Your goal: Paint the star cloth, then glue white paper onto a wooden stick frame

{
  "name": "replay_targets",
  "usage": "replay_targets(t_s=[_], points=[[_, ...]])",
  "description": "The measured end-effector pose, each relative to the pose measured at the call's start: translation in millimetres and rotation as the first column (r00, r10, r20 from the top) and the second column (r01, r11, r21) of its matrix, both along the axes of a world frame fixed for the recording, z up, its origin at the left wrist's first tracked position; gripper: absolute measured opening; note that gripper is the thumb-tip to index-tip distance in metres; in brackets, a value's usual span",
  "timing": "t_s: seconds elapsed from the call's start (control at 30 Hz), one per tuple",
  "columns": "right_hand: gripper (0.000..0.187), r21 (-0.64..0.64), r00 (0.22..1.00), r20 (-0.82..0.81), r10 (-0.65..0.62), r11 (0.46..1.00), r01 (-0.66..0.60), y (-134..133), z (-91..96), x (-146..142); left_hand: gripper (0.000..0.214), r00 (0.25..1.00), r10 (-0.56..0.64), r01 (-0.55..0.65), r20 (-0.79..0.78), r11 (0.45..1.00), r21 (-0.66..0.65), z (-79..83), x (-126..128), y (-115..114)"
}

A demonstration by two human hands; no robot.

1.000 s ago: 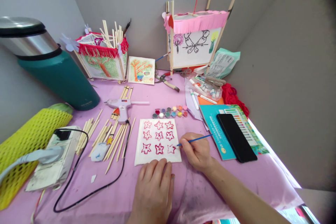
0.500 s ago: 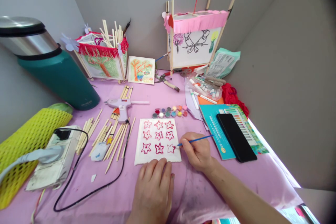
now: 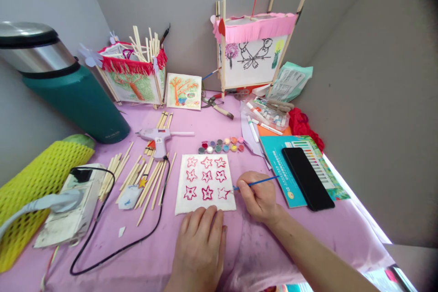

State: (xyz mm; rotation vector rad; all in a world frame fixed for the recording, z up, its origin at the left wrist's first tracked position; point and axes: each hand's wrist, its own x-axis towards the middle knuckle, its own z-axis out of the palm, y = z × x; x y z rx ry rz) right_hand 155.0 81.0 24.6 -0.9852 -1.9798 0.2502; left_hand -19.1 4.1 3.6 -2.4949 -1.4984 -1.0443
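Observation:
My right hand (image 3: 256, 195) pinches a thin blue paintbrush (image 3: 256, 183), its tip at the right edge of a white square sheet (image 3: 199, 203), near the bottom-right star. Red and pink star outlines in three rows of three cover the sheet; the bottom-right one is the faintest. My left hand (image 3: 201, 242) lies flat, fingers stretched out, with its fingertips on the sheet's lower edge. Just behind the sheet stand small paint pots (image 3: 218, 148) in two rows, in several colours.
Left are a lilac glue gun (image 3: 158, 139), wooden sticks (image 3: 150, 182), a white power strip (image 3: 75, 219) and a teal bottle (image 3: 78, 100). A black phone (image 3: 308, 178) lies on a blue booklet (image 3: 278, 164) at right. Behind stand two decorated lanterns (image 3: 256, 68) and pliers (image 3: 219, 107).
My right hand and the paintbrush have shifted slightly to the right, drawing the brush tip away from the bottom-right star. My left hand has stayed in place.

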Motion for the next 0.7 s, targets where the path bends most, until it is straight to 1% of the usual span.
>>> replay_targets(t_s=[0.7], points=[[0.021, -0.049, 0.998, 0.059, 0.016, 0.999, -0.013, -0.1, 2.6, -3.8, 0.020, 1.000, 0.009, -0.009, -0.020, 1.000, -0.010, 0.5, -0.6, -0.6]])
